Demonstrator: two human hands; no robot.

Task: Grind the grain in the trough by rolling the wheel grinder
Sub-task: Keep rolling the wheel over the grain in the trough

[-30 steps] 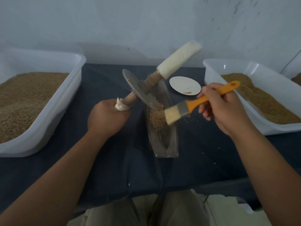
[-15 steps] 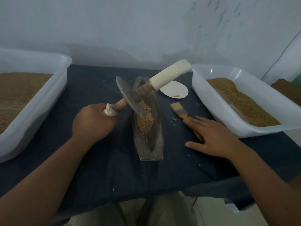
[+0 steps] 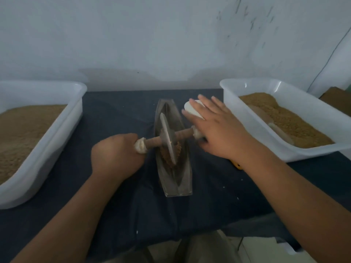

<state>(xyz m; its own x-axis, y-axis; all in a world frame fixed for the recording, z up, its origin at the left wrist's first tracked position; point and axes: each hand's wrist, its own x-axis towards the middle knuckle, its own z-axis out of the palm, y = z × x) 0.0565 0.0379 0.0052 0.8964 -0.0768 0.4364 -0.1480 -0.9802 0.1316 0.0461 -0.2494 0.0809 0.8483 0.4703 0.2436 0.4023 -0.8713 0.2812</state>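
Note:
A narrow boat-shaped trough [image 3: 181, 184] lies lengthwise in the middle of the dark cloth, with brown grain [image 3: 166, 158] heaped in it. The wheel grinder [image 3: 168, 138] stands upright in the trough on the grain, its axle lying across the trough. My left hand [image 3: 115, 155] grips the cloth-wrapped left handle. My right hand [image 3: 218, 130] lies flat with straight fingers over the right handle, which it mostly hides.
A white tub [image 3: 38, 141] of grain stands at the left and another white tub [image 3: 303, 152] at the right. A small white dish [image 3: 190, 109] sits behind my right hand. The yellow tip of a brush [image 3: 237, 165] shows under my right wrist.
The brush was laid on the cloth and my right hand went to the grinder's right handle. The grinder came down from its tilt and now stands level in the trough.

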